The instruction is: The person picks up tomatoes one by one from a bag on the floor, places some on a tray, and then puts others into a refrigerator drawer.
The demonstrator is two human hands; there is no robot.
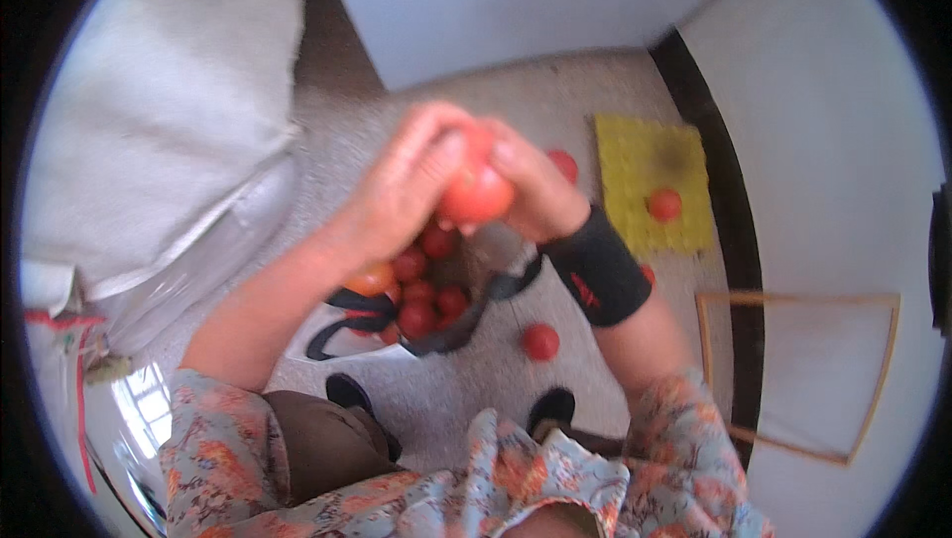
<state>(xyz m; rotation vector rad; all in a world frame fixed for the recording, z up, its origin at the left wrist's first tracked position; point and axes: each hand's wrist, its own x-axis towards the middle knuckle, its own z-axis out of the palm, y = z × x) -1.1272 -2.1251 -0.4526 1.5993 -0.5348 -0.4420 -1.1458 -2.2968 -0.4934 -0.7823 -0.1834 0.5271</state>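
Both of my hands are cupped around a red-orange tomato (477,194), held up before me. My left hand (405,185) presses it from the left, its thumb along the top. From the other side my right hand (539,196) closes on it, with a black wristband (599,270) on that wrist. Blur hides whether the red patch between the thumbs is the same tomato or a second one. Below my hands stands an open bag with a dark rim (450,341) and black handles. Several tomatoes (418,318) lie inside, and an orange one (372,279) shows near my left forearm.
Loose tomatoes lie on the speckled floor, one (541,342) right of the bag. Another tomato (665,205) rests on a yellow bumpy tray (625,166). A thin wooden frame (803,456) leans by the right wall. At left is a large pale cloth cover (171,69).
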